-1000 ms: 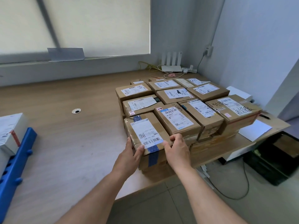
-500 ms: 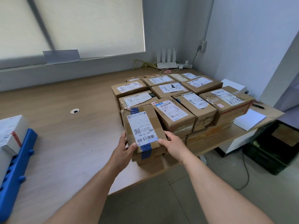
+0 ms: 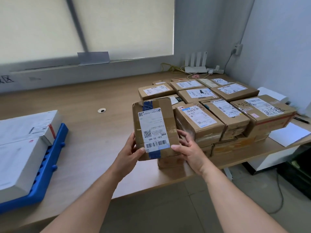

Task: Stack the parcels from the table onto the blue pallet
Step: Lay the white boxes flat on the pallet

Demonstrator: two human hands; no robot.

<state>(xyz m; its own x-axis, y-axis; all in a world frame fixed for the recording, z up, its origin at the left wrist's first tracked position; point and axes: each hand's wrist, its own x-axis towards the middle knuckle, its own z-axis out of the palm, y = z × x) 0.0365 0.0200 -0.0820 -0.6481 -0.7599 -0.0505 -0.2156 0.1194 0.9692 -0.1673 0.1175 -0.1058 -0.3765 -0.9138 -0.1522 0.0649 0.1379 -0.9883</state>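
A taped cardboard parcel is gripped at its near corners by the left hand and right hand, raised above the table, and could be dropped before the blue pallet is reached.

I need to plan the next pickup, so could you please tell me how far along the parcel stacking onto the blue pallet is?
Early on. Done: two white parcels lie on the blue pallet. In hand: left hand and right hand grip a blue-taped parcel, held up clear of the stack. Left: the large stack of brown parcels on the table.
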